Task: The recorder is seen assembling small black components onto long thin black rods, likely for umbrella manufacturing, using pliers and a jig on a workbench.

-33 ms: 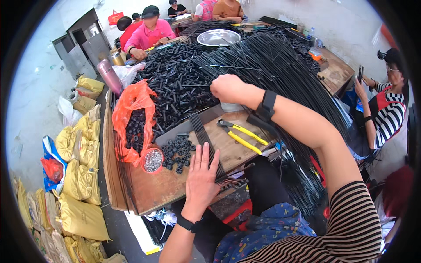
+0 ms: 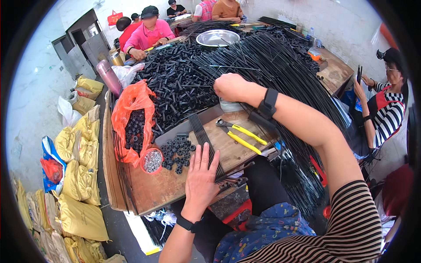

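Note:
My left hand (image 2: 201,182) lies flat, fingers stretched, over the near ends of a row of thin black rods (image 2: 199,131) on the wooden table. Out over the heaped stock, my right hand (image 2: 231,87) is closed in a fist, and whatever its fingers hold is hidden. Cutting pliers (image 2: 246,136) with yellow handles rest to the right of the rods. On their left are loose black rings (image 2: 179,151) and a red bowl (image 2: 153,161) of small shiny metal pieces. A pile of short black tubes (image 2: 175,83) lies beyond, beside long black rods (image 2: 280,65).
An orange-red plastic bag (image 2: 133,105) of dark parts stands open at the left. A round metal basin (image 2: 218,38) sits atop the heap. Several people work around the table, one close on the right (image 2: 386,105). Yellow sacks (image 2: 83,215) line the floor at left.
My right fist has shifted very slightly to the right. My left hand stays in place on the rods.

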